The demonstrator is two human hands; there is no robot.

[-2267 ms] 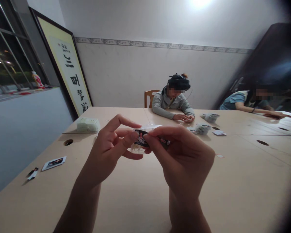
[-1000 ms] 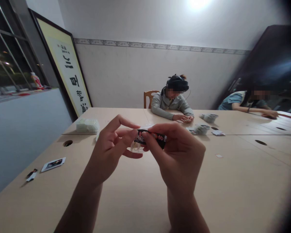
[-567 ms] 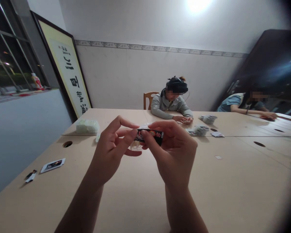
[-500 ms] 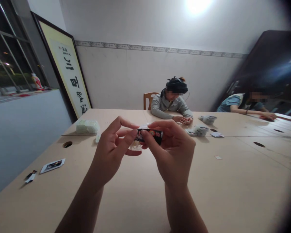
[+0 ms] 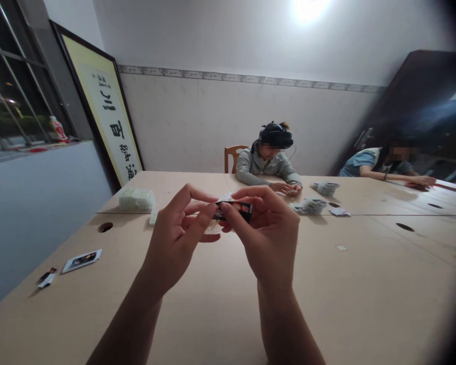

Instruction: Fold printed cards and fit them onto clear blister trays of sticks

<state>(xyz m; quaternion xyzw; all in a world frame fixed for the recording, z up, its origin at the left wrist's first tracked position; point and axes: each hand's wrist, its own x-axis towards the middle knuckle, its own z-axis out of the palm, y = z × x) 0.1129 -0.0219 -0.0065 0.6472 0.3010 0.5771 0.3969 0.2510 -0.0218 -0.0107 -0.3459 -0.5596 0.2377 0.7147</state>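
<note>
Above the table, my left hand [image 5: 175, 241] and my right hand [image 5: 271, 235] meet in front of me. Both are closed on a small black printed card [image 5: 243, 211] with red and orange markings. My thumbs press on its face near its left end, and the fingers bend behind it. Clear plastic [image 5: 225, 196] shows above the card between my fingers, and more clear film hangs below it. Whether the card lies inside the plastic or against it, I cannot tell. The fingers hide the card's left end in part.
A pale stack of packets [image 5: 137, 199] stands at the back left. Nearer lie a white-edged printed packet [image 5: 81, 260] and a black-and-white scrap [image 5: 47, 278]. Bundled packets [image 5: 314, 205] lie before a seated person [image 5: 264, 162]; another person [image 5: 380, 165] sits far right. Cable holes [image 5: 105, 227] pierce the table.
The card has shifted slightly left in my fingers, and my right hand has drawn a little to the left. Less clear film shows below the card. The far-right person's hands have moved slightly.
</note>
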